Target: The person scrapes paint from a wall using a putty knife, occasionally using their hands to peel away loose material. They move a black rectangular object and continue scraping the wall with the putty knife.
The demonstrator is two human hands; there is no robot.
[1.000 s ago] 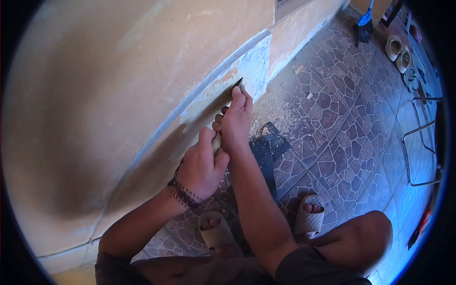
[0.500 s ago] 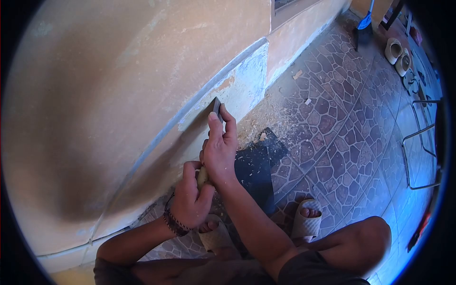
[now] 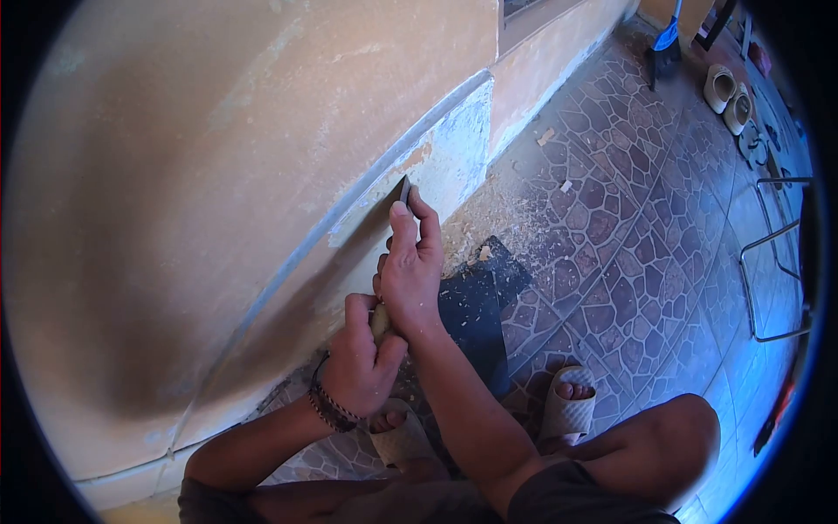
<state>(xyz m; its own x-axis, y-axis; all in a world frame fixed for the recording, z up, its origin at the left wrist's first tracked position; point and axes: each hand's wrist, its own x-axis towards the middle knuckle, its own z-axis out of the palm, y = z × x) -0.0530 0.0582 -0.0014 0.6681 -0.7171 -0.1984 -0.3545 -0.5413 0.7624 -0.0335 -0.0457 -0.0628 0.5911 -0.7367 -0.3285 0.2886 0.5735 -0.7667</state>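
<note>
A scraper with a metal blade (image 3: 404, 189) and a pale handle (image 3: 380, 321) is held in both hands. My left hand (image 3: 356, 362), with braided bands at the wrist, is wrapped around the handle. Farther up, my right hand (image 3: 412, 272) grips the scraper near its blade, thumb and forefinger on either side of the metal. The blade's tip meets the wall's lower strip (image 3: 454, 144), where paint has come off in whitish patches. Part of the scraper is hidden behind my fingers.
Paint flakes (image 3: 497, 218) litter the patterned tile floor (image 3: 611, 236) and a dark flat sheet (image 3: 471, 319) beneath my arms. My sandalled feet stand close by. A blue-handled broom (image 3: 665, 52), shoes (image 3: 720, 87) and a metal-framed chair (image 3: 768, 240) are to the right.
Both hands and the scraper have moved slightly to the right along the wall. The blade now appears narrower, turned more edge-on. Both grips stay the same.
</note>
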